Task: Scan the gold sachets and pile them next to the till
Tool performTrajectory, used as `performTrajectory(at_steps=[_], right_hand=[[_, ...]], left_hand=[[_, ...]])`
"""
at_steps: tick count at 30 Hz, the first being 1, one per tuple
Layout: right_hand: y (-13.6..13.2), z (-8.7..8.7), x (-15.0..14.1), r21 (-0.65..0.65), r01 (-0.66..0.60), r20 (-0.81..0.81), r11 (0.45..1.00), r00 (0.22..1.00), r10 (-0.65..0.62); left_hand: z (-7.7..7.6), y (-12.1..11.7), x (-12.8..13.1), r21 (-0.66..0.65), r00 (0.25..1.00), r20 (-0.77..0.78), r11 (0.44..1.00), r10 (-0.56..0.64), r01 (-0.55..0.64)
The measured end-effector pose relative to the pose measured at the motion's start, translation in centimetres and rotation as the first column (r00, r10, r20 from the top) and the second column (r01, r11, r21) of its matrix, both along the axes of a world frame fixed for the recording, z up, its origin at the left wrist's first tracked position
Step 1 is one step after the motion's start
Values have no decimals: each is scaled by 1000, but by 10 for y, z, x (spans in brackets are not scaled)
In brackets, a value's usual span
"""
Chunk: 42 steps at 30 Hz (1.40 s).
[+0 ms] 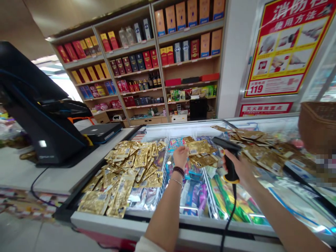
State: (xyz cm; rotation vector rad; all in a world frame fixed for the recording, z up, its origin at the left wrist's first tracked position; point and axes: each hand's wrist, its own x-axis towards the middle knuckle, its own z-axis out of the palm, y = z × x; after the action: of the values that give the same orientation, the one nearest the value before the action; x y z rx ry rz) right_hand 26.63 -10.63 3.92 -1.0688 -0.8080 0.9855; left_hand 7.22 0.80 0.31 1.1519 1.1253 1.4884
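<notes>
While right hand [243, 168] wraps barcode scanner [229, 163], left fingers [183, 149] pinch gold sachet [198, 147] — edge between fingertips.

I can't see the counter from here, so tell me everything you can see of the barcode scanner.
The handheld barcode scanner is pistol-shaped and looks like black plastic, with a yellow band at the base of its grip. The right hand wraps around the grip, holding it upright above the chest freezer, its head angled left toward gold sachets. A black cable drops from the base across the freezer's front edge.
</notes>
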Motion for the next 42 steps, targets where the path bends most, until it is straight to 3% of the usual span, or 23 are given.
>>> performTrajectory(at_steps=[3, 5, 11, 19, 24, 29, 36, 42], right_hand=[[-3, -1, -6, 7, -57, 61, 998, 997, 56], [-3, -4, -8, 16, -89, 131, 996, 988, 86], [-4, -10, -6, 46, -130, 326, 990, 939, 108], [-7, -12, -9, 12, -152, 489, 988, 863, 127], [-14, -3, -14, -36, -151, 569, 988, 809, 145], [-21, 4, -20, -15, -151, 547, 988, 826, 134], [-13, -6, -12, -54, -155, 573, 986, 804, 158], [-7, -9, -15, -39, -169, 400, 985, 901, 170]], left_hand=[[8, -8, 5, -64, 982, 165, 992, -95, 107], [16, -13, 7, -45, 970, 219, 992, -105, 118], [34, -25, 6, 8, 960, 247, 991, -133, 135], [34, -22, 3, 5, 964, 241, 994, -111, 113], [31, -20, 1, 19, 965, 242, 994, -106, 105], [33, -20, 2, 0, 961, 261, 996, -88, 91], [35, -21, 2, -15, 962, 263, 997, -72, 79], [33, -14, -1, -37, 963, 266, 998, -34, 45]])
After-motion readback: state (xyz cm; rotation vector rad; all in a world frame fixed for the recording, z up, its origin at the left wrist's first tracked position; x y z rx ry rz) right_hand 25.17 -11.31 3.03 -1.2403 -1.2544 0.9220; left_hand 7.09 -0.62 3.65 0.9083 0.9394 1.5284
